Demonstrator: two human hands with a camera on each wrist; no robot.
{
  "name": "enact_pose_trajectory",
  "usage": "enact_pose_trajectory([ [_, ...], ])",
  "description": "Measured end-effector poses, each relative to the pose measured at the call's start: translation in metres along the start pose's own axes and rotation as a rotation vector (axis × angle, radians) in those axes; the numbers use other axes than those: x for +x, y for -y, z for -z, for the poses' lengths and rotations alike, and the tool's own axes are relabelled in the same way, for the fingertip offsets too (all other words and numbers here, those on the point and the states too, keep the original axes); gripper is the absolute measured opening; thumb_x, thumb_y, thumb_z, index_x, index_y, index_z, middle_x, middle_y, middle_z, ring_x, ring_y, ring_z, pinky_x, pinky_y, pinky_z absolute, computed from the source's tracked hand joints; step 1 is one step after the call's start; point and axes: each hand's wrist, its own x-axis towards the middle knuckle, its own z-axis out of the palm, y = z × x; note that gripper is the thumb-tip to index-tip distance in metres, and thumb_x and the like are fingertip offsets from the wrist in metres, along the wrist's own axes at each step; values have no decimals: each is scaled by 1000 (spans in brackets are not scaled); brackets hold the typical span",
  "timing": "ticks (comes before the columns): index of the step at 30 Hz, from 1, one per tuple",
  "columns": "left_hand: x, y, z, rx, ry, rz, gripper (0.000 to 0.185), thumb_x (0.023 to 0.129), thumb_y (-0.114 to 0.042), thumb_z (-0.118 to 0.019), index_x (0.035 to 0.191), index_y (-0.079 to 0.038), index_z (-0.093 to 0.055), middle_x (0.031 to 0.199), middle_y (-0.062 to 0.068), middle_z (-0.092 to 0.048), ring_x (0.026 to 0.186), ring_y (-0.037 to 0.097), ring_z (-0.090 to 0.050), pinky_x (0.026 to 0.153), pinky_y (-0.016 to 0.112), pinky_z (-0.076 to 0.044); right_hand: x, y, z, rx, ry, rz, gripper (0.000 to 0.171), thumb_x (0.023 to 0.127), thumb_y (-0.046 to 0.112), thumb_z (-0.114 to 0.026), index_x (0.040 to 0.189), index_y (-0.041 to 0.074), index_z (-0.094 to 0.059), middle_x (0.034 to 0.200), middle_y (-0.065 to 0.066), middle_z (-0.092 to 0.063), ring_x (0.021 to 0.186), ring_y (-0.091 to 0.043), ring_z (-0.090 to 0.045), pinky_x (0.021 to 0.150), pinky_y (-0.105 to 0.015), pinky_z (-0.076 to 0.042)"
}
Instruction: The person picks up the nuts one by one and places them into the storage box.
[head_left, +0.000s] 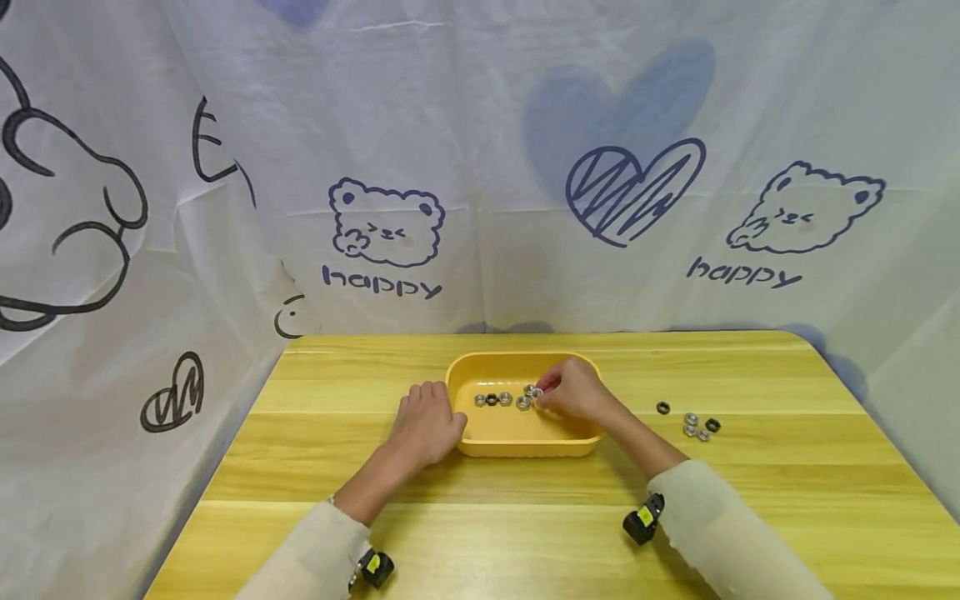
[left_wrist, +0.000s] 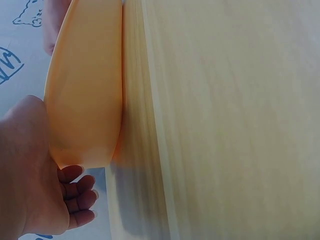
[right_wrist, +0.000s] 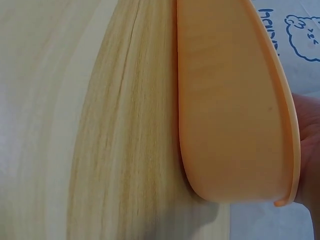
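Observation:
A yellow plastic tray (head_left: pixel 525 449) stands on the wooden table. My left hand (head_left: pixel 429 423) grips its left end, thumb over the near rim; in the left wrist view the fingers (left_wrist: pixel 82 200) curl beside the tray's end. Inside, my right hand (head_left: pixel 576 390) pinches a silver hex nut (head_left: pixel 537 394) between thumb and fingertips, low over the tray floor. Close to it lie silver nuts (head_left: pixel 522 402), and a dark nut (head_left: pixel 492 399) sits among the silver ones farther left. In the right wrist view the tray wall (right_wrist: pixel 230 110) hides the fingers.
To the right of the tray, a loose group of silver nuts (head_left: pixel 691 419) and dark nuts (head_left: pixel 712 425) lies on the table (head_left: pixel 510 533). A printed white cloth (head_left: pixel 495 167) hangs behind the table's back edge and along the sides.

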Motion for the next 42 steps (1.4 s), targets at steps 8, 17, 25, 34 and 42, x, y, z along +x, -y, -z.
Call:
enact_pose_trajectory([
  [8, 0, 1, 0, -1, 3, 0, 34, 95, -29, -49, 107, 2, -51, 94, 13, -48, 88, 29, -39, 81, 40, -33, 3, -1, -2, -74, 32, 10, 14, 75, 12, -85, 88, 7, -81, 84, -3, -79, 74, -11, -63, 72, -25, -49],
  [17, 0, 0, 1, 4, 7, -4, 32, 96, -29, -48, 106, 1, -51, 94, 12, -48, 87, 29, -38, 79, 38, -31, 4, -4, -5, -99, 63, -10, 14, 72, 9, -86, 85, 8, -81, 84, -2, -78, 71, -11, -60, 66, -23, -47],
  [25, -1, 0, 1, -8, -1, -4, 31, 95, -28, -48, 105, 1, -51, 92, 12, -47, 86, 28, -38, 78, 37, -31, 4, -3, -7, -120, 76, -37, 15, 72, 7, -86, 86, 7, -80, 88, -4, -77, 72, -13, -59, 63, -22, -45],
  [34, 1, 1, 0, -12, 4, -1, 32, 95, -29, -48, 107, 1, -51, 94, 12, -47, 87, 29, -38, 79, 38, -31, 4, 0, -4, -111, 99, -67, 13, 73, 7, -85, 83, 7, -77, 84, -4, -74, 72, -13, -57, 64, -22, -44],
  [42, 1, 1, 0, -9, 14, 2, 33, 96, -29, -49, 108, 2, -51, 94, 13, -47, 88, 29, -38, 80, 39, -31, 4, 1, -3, -103, 113, -84, 14, 74, 7, -87, 81, 7, -75, 83, -4, -72, 71, -13, -55, 63, -22, -43],
])
